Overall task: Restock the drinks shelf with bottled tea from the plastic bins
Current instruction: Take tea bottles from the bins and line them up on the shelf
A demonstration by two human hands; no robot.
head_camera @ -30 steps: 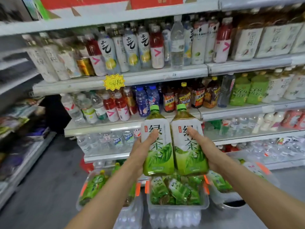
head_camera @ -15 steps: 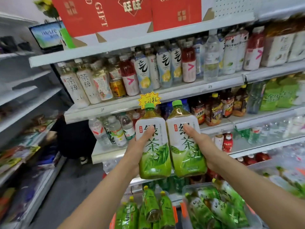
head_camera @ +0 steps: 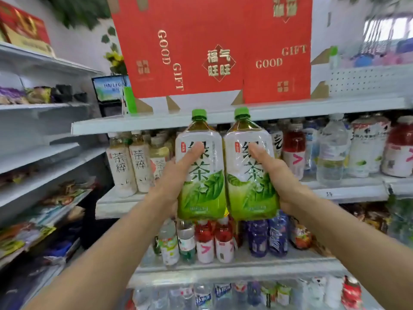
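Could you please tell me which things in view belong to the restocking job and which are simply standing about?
Part of the job:
- left green tea bottle, gripped by the left hand
- right green tea bottle, gripped by the right hand
- drinks shelf

Standing about:
- red gift boxes
- red drink bottles
- water bottle
- snack packets

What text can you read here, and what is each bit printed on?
"GOOD GIFT": red gift boxes, printed several times.
"福气旺旺": same boxes.
"绿茶": left tea bottle and right tea bottle.
"茶粹": white bottles on the shelf.
Other shelf labels: too blurred to read.
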